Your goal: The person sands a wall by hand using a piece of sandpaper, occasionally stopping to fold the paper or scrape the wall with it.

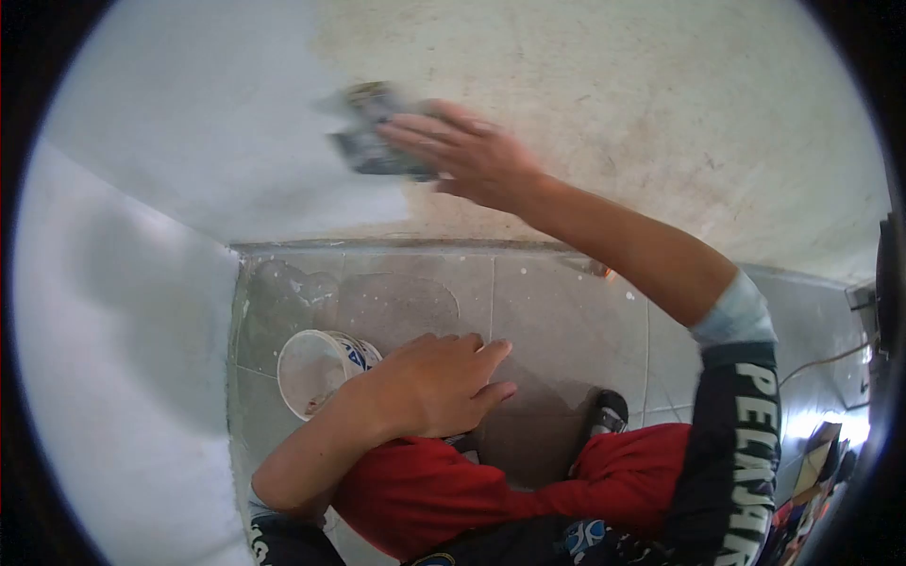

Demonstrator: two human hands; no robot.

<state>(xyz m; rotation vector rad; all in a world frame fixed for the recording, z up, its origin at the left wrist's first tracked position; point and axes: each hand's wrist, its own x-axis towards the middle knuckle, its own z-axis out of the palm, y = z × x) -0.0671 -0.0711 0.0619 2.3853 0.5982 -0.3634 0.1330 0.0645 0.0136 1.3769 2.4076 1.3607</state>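
Observation:
My right hand (462, 156) is flat against the upright wall (613, 123), pressing a crumpled dark grey-green rag (382, 141) to it. Motion blurs both the rag and the fingertips. The rag lies near the border between a whiter painted area on the left and a stained cream area on the right. Low in the view, my left hand (448, 377) rests over my bent knee in red trousers (425, 486). It holds nothing, with the thumb apart from the fingers. Close beside that forearm a white plastic bucket (316, 373) with blue lettering stands tilted on the floor.
Grey floor tiles (566, 311) with wet patches and white paint specks run along the wall's foot. A white side wall (113, 330) meets it in a corner at left. At far right a cable (830, 358) and several piled items (812, 472) lie near a bright reflection.

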